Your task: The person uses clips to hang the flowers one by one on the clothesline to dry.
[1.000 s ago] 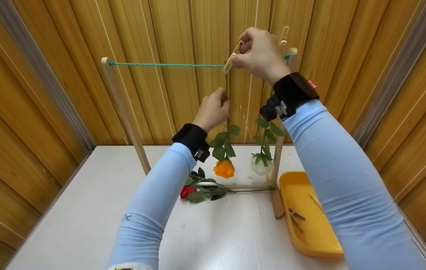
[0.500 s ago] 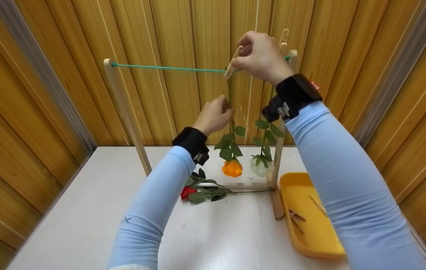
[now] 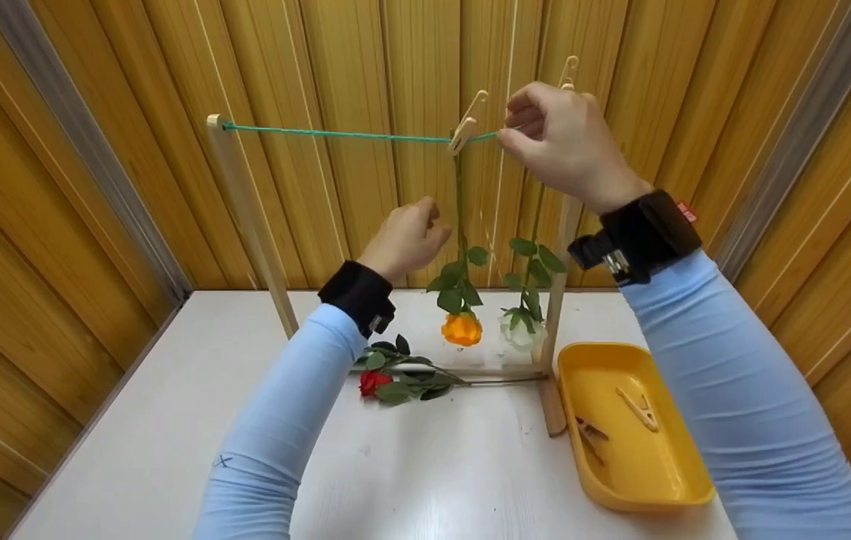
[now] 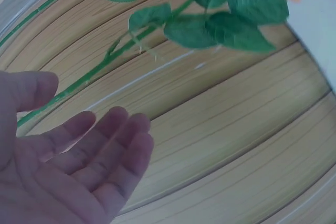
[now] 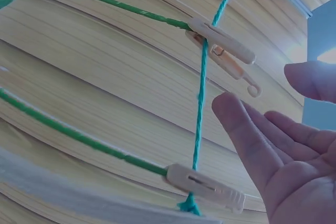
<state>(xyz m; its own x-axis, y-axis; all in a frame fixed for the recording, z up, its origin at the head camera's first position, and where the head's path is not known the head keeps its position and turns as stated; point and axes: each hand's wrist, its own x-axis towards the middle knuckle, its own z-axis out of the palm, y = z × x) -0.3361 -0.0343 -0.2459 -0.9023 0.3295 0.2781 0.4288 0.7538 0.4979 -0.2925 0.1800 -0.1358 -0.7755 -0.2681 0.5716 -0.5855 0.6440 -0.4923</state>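
An orange rose (image 3: pixel 462 329) hangs head down from a green cord (image 3: pixel 335 134), its stem end held by a beige clothespin (image 3: pixel 462 136). My right hand (image 3: pixel 571 146) is just right of that clothespin, fingers apart and holding nothing; the right wrist view shows the thumb and fingertips clear of the clothespin (image 5: pixel 223 45). Left of the orange rose's stem is my left hand (image 3: pixel 406 238), relaxed and with nothing in it. In the left wrist view its fingers (image 4: pixel 113 145) are spread beside the green stem (image 4: pixel 94 71). A white rose (image 3: pixel 522 330) hangs farther right from a second clothespin (image 5: pixel 202 184).
A red rose (image 3: pixel 375 384) lies on the white table (image 3: pixel 410 465) by the wooden frame's lower bar. The frame's left post (image 3: pixel 253 225) and right post (image 3: pixel 556 300) carry the cord. At right, a yellow tray (image 3: pixel 639 502) contains a clothespin (image 3: pixel 639 409) and pruning shears (image 3: pixel 591 435).
My right hand has let go of the clothespin and moved right. My left hand has released the orange rose's stem and drawn back left. The rose now hangs from the cord.
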